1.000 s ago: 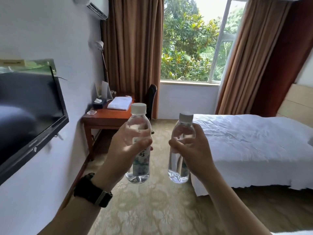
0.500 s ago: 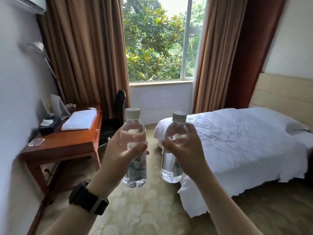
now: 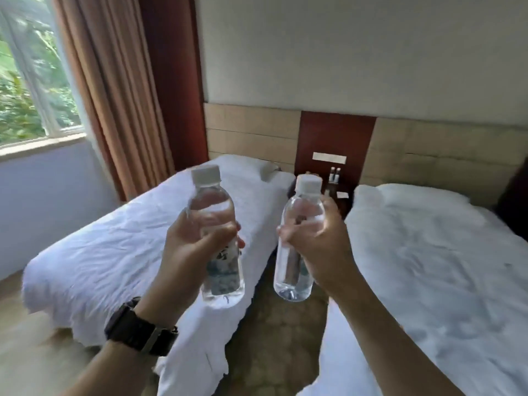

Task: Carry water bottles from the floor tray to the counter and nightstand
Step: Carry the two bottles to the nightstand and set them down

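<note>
Left hand [image 3: 188, 252]: fingers gripping upright water bottle [image 3: 217, 238]. Right hand [image 3: 320, 247]: fingers gripping second bottle [image 3: 297, 241]; beds beyond.

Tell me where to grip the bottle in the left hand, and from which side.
Grip the left bottle around its straight labelled middle, coming from the side, as the left hand does now. It stands upright, and the body is round and even there, while the shoulder narrows toward the white cap.
</note>
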The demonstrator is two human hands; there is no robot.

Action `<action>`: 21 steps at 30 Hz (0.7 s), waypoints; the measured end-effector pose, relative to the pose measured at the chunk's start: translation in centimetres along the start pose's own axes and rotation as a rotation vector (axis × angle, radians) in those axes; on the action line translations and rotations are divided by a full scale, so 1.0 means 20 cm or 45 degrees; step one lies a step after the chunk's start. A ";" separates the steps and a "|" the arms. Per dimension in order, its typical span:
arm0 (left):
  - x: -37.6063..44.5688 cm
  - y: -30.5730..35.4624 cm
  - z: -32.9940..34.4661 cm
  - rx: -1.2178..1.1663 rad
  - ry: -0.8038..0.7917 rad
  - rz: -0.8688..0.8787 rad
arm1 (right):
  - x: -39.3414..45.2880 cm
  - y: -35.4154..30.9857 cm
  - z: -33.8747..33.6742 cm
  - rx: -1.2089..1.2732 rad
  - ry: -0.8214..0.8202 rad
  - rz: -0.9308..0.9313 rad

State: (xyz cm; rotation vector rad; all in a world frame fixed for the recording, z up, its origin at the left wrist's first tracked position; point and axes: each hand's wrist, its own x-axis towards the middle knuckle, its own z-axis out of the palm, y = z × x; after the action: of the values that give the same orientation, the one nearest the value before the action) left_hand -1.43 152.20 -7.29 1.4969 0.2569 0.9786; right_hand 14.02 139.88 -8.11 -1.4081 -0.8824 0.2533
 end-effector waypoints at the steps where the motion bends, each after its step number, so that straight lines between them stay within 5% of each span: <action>1: 0.10 -0.06 0.03 -0.033 -0.064 -0.011 | 0.06 0.05 -0.03 -0.043 0.056 0.006; 9: 0.94 -0.44 0.14 -0.214 -0.407 -0.123 | 0.67 0.27 -0.09 -0.233 0.435 0.058; 21: 2.02 -1.04 0.65 -0.199 -0.613 -0.118 | 1.67 0.77 -0.53 -0.350 0.568 0.050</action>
State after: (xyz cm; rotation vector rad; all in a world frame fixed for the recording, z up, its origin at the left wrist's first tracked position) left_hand 40.19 174.41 -7.54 1.5125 -0.0948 0.5288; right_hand 48.57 156.32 -8.56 -1.6528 -0.5317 -0.1580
